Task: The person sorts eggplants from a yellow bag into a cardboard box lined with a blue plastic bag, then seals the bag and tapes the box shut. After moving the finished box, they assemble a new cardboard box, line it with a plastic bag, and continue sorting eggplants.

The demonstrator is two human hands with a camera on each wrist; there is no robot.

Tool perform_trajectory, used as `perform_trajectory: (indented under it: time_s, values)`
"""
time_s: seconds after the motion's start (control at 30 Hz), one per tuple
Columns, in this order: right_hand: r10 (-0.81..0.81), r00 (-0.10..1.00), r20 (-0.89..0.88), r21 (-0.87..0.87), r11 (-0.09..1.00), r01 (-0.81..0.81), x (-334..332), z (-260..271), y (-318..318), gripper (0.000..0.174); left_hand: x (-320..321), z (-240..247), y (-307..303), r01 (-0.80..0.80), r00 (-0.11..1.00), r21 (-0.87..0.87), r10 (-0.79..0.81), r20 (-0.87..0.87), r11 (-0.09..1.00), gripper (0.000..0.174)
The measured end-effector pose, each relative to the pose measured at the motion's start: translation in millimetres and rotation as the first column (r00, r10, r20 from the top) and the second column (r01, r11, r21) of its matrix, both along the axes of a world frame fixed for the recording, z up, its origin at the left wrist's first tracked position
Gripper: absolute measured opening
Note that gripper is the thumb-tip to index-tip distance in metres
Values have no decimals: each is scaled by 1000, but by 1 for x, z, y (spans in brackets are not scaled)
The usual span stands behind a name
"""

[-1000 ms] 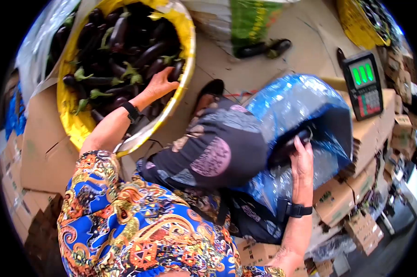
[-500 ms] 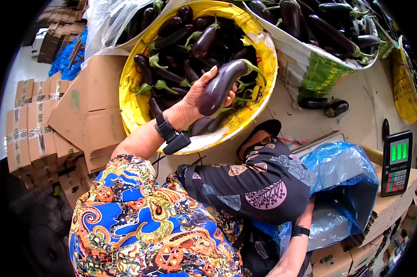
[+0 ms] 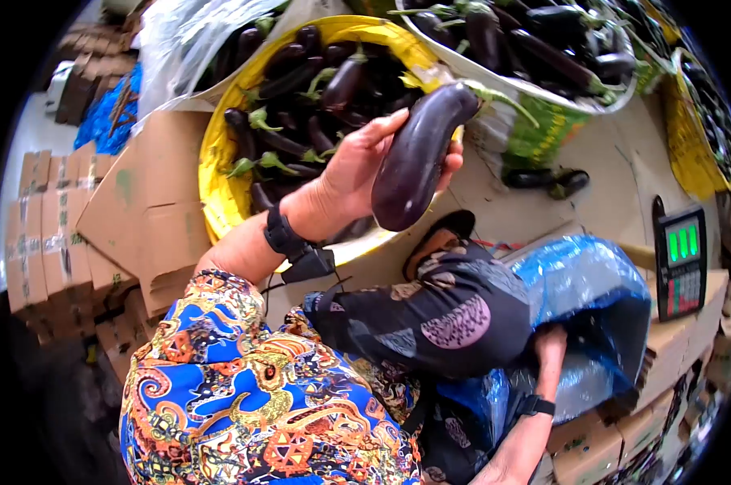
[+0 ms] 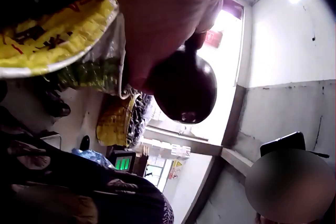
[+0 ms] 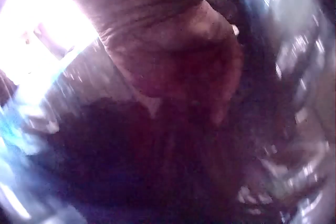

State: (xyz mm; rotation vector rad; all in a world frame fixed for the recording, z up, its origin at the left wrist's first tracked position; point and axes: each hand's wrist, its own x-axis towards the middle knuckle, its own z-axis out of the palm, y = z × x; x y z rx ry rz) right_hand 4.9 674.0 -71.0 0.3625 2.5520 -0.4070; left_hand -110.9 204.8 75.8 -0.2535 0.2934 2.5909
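My left hand (image 3: 356,171) grips a glossy dark purple eggplant (image 3: 418,158), thumb on one side and fingers round the other, its green stem pointing away to the upper right. Both are over the front right of a yellow-lined basket (image 3: 213,170) full of eggplants. In the left wrist view the eggplant's rounded end (image 4: 188,90) shows below the palm. My right hand (image 3: 551,343) reaches down into a blue-lined plastic bag (image 3: 580,267) beside the knee. The right wrist view shows that hand (image 5: 178,61) within the dark bag; its fingertips are lost in shadow, so its hold cannot be told.
A scale display (image 3: 682,255) with green digits stands right of the bag, by stacked cardboard (image 3: 685,323). A white sack (image 3: 511,89) of eggplants sits at the back, with two loose eggplants (image 3: 530,178) on the floor before it. Flattened cartons (image 3: 163,218) lean at left.
My left hand went into the basket, picked up an eggplant and raised it toward the right. My right hand, earlier holding an eggplant at the bag's mouth, now reaches deep inside the bag.
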Motion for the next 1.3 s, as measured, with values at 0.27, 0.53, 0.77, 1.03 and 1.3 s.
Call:
perform_trajectory:
  time_s: [0.27, 0.53, 0.77, 1.03, 1.3]
  values:
    - [-605, 789, -111, -957, 279, 80, -62, 241, -94, 41, -43, 58, 150, 127, 829, -405, -321, -459, 906, 47]
    - [-595, 803, -28, -904, 358, 233, -21, 213, -65, 40, -49, 56, 195, -174, -41, -902, -918, -394, 395, 51]
    - [-597, 789, 145, -477, 657, 585, 19, 81, -9, 38, -56, 13, 139, 112, 276, -949, -927, -256, 296, 46]
    - [-510, 841, 181, 73, 859, 506, 22, -38, -19, 72, -37, -36, 94, 292, 446, -946, -895, 1, 144, 46]
    - [-728, 489, 481, -416, 302, 858, 46, -2, -34, 81, -22, -55, 77, 308, 560, -939, -827, 50, 151, 51]
